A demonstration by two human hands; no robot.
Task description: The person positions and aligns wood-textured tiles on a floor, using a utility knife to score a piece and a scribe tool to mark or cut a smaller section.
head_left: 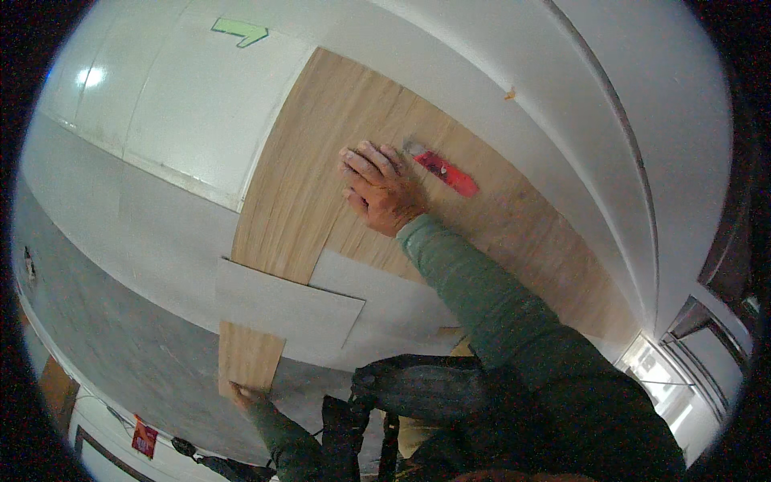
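Note:
My right hand (381, 186) lies palm down on light wood-grain planks (301, 161), its fingers stretched out over the surface. Just beyond its wrist side rests a red utility knife (447, 173), with its pale tip near my fingers. At the lower left, my left hand (247, 395) grips the near end of a short wood-grain plank (250, 353). Between that plank and the larger planks lies a flat light-grey piece (289, 299), overlapping the edge of the wood-grain surface. I cannot tell whether the grey piece and the short plank are joined.
White glossy panels (169, 96) with a green arrow mark (241, 32) adjoin the planks at the upper left. A curved white edge (562, 153) runs along the right. Grey floor (112, 249) spreads at the left, and a red packet (144, 438) shows at the lower left.

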